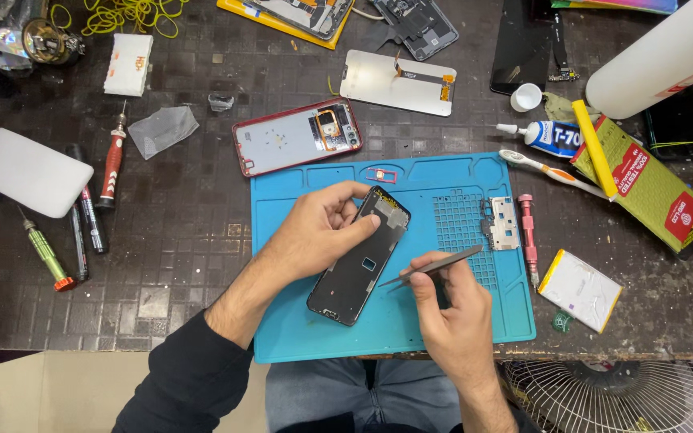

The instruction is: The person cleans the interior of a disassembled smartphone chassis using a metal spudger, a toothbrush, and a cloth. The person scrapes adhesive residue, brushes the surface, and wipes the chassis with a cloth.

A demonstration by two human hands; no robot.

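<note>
An opened black phone frame (358, 261) lies tilted on the blue work mat (443, 325). My left hand (314, 232) grips its upper left edge, thumb and fingers around the top. My right hand (451, 309) pinches grey tweezers (431, 267) whose tip touches the frame's right edge near the middle. A small metal shield plate (503, 223) and a pink-handled screwdriver (528, 236) rest on the mat's right side. A tiny red tray part (380, 175) lies near the mat's top.
A red phone back cover (294, 138), a white phone panel (399, 82), a glue tube (551, 136), a toothbrush (551, 172), a green packet (647, 184) and a battery (581, 289) surround the mat. Screwdrivers (112, 164) and pens lie at left. A fan grille (607, 397) sits below the table edge.
</note>
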